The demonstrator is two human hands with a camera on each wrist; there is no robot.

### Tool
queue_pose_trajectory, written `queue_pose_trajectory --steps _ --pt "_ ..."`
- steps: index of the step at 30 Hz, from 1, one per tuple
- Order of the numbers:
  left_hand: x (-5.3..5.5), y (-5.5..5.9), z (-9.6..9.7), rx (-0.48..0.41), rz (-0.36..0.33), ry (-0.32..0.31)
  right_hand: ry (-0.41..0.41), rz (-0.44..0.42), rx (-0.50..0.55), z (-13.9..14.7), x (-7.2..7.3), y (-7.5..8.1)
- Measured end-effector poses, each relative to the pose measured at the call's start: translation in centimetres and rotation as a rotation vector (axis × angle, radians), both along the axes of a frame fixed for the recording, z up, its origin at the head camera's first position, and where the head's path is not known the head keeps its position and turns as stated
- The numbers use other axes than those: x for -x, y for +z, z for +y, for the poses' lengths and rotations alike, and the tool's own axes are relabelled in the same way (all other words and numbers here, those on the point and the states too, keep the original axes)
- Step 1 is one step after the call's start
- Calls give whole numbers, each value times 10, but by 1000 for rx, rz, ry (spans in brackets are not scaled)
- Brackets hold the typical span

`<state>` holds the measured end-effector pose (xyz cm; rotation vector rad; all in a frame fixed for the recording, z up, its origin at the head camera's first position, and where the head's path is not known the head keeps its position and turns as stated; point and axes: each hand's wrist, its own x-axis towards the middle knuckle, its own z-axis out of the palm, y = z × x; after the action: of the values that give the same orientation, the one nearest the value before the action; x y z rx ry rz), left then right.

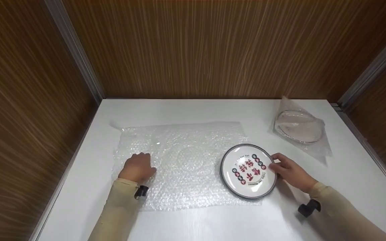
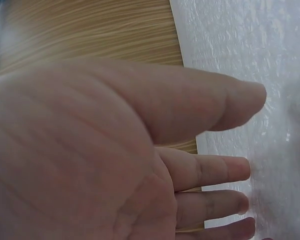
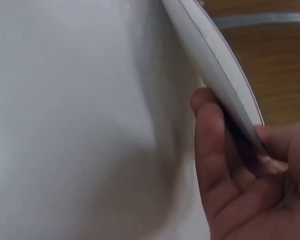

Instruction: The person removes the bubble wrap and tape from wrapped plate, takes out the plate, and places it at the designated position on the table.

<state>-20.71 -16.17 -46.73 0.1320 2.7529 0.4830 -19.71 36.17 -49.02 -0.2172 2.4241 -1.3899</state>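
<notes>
Two plates are seen on the white table (image 1: 347,187). One printed plate (image 1: 248,171), lower right of centre, is pinched at its right rim by the right hand (image 1: 288,170), its edge overlapping the bubble wrap sheet (image 1: 183,164). The left hand (image 1: 137,168) is pressed flat, fingers straight, on the sheet. A wrapped plate (image 1: 299,128) lies upper right, enclosed in bubble wrap.

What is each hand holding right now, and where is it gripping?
The right hand grips the plate by its right rim. The left hand holds nothing, resting on the bubble wrap.
</notes>
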Motion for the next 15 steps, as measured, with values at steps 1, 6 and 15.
queue_pose_trajectory --steps 1,6,15 --pt "0 1 -1 -3 -4 -2 13 0 -9 10 -1 2" --pt "0 3 -6 -4 -20 -8 65 -25 -77 60 -6 12" --pt "-5 2 2 27 -12 -15 75 -109 -222 123 -15 23"
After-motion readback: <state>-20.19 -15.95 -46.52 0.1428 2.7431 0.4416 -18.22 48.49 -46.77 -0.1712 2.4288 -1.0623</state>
